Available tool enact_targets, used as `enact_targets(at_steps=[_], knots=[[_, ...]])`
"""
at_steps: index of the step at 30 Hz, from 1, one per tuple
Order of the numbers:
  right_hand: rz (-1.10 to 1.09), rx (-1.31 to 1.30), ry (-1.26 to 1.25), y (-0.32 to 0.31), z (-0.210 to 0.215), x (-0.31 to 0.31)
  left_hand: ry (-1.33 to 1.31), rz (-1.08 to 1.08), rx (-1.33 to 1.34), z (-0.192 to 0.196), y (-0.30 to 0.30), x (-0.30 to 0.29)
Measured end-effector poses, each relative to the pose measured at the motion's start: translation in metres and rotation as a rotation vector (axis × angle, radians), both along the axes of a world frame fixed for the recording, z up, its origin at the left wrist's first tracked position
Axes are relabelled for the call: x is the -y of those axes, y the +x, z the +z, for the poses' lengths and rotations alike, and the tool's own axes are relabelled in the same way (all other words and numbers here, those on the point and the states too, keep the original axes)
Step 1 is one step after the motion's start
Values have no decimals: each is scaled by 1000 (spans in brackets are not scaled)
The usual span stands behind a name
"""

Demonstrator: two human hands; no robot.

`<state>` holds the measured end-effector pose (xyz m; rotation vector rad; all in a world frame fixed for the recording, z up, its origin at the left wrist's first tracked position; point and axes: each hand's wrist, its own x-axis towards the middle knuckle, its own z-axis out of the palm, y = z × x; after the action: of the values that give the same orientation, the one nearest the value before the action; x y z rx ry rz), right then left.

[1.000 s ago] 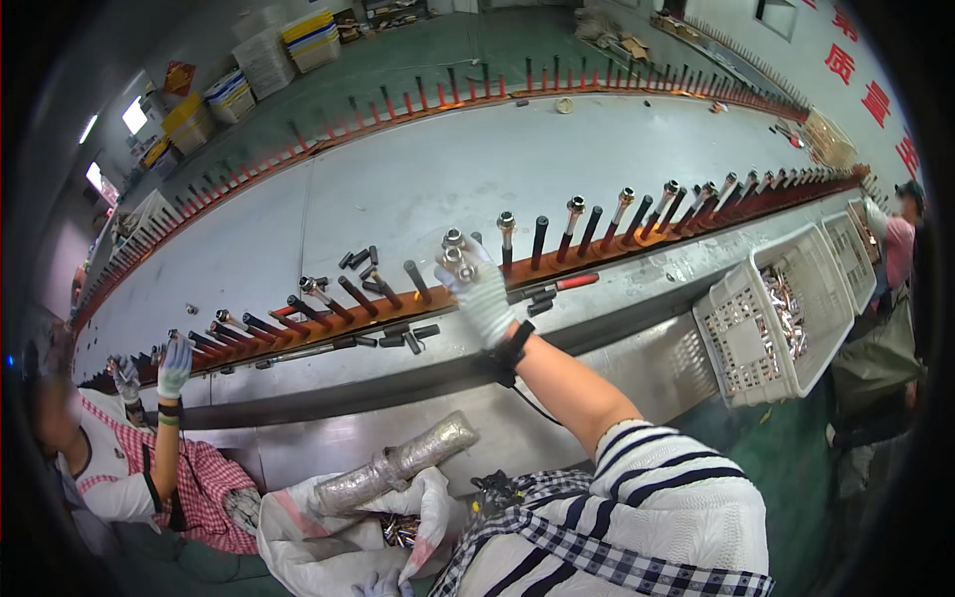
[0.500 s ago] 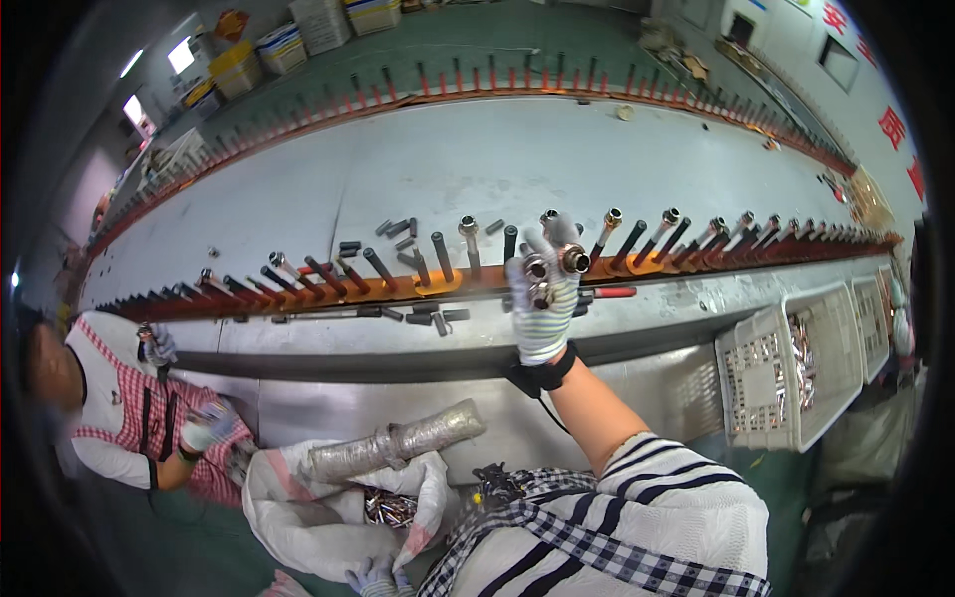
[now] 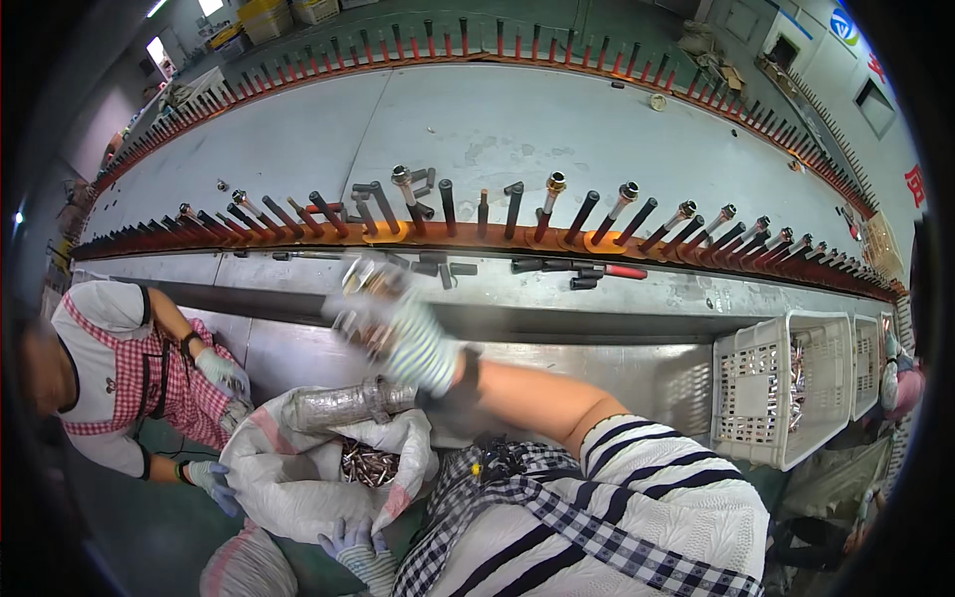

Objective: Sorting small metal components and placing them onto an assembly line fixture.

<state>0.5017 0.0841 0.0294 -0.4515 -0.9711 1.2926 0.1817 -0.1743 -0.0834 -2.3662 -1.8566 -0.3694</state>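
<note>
While blurred, right hand (image 3: 393,318) grips metal parts (image 3: 360,279).

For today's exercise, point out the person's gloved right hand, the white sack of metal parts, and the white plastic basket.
right hand (image 3: 398,333), head view: back of the blurred glove.
white sack (image 3: 274,488), head view: its front cloth wall.
white plastic basket (image 3: 758,393), head view: its perforated side wall.

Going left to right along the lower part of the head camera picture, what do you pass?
A co-worker in a checked apron → open white sack of metal parts → gloved right hand holding small metal parts → white slotted plastic crate.
</note>
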Motion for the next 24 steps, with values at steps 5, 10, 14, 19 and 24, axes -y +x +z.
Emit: enact_targets(at_steps=[5,10,14,19,24], knots=[[613,1008,377,-65,-68,54,-75,-6,-21,20,15,12],[118,632,9,-34,-107,60,-103,-44,-83,16,-2,24],[-1188,609,-69,65,-58,20,-133,-65,-128,-5,-24,29],[-1141,428,-221,154,-31,-43,-172,-89,-276,3,-16,14],[-1016,222,147,125,32,-36,-152,116,-246,25,16,-1]])
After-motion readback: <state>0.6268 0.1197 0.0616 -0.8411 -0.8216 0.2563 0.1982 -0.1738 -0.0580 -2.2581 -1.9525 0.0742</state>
